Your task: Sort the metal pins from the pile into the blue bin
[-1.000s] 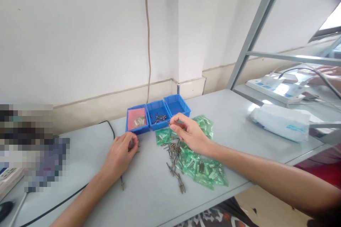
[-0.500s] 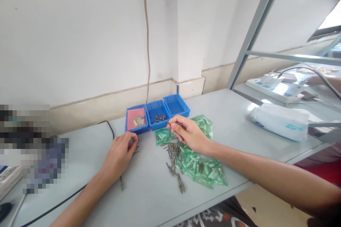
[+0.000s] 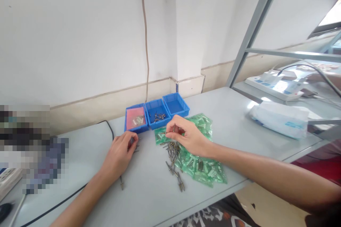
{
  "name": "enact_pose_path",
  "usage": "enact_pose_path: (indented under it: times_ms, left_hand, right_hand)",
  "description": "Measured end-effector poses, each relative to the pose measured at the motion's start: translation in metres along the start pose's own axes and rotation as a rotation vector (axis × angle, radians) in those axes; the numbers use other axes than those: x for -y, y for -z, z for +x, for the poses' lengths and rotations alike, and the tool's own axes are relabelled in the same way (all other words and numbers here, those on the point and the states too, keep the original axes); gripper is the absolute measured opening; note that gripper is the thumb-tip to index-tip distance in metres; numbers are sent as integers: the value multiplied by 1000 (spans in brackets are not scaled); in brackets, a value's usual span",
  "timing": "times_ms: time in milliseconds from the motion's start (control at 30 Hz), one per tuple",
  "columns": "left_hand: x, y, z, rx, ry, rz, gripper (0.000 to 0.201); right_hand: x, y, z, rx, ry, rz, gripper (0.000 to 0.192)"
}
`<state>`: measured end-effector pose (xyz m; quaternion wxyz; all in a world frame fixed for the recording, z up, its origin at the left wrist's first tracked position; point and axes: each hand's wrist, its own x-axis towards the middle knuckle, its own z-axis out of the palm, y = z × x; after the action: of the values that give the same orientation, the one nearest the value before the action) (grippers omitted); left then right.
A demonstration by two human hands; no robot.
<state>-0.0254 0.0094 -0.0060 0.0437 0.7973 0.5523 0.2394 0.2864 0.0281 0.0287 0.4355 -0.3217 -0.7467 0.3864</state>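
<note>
Right hand [image 3: 186,136] pinches metal pin [image 3: 173,128]; left hand [image 3: 119,152] possibly grips another.

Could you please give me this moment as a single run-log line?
left hand: rests on table, grip on small pins | right hand: pinches pin above loose pins | three blue bins behind

Right hand [image 3: 186,136] seemingly pinches pin [image 3: 173,128].

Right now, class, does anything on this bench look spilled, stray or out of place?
Yes. Small metal pins lie loose on the table beside the green packets instead of in the blue bins. One stray pin lies apart, by the left hand. The right hand pinches another pin.
</note>
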Motion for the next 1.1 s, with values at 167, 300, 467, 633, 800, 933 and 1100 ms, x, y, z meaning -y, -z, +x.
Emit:
enact_pose_path:
  times_ms: [167, 300, 467, 633, 800, 933, 1100]
  left_hand:
    - [0, 0, -1, 13, -4, 0, 18]
    - [-1, 1, -1, 13, -8, -5, 18]
    - [-2, 2, -1, 8, -22, -15, 16]
    - [-1, 2, -1, 22, -17, -24, 17]
    - [0, 1, -1, 32, -14, -33, 18]
    - [0, 0, -1, 13, -20, -27, 20]
    - [-1, 2, -2, -4, -3, -30, 20]
  right_hand:
    - [-1, 5, 4, 146, -211, 488, 30]
    - [-2, 6, 7, 149, -319, 737, 35]
    - [-2, 9, 12, 57, -393, 859, 32]
    - [-4, 15, 16, 13, -415, 901, 27]
    - [-7, 20, 21, -49, -381, 676, 33]
    - [-8, 21, 21, -139, -257, 316, 30]
    - [-11, 19, 17, -205, -120, 88, 13]
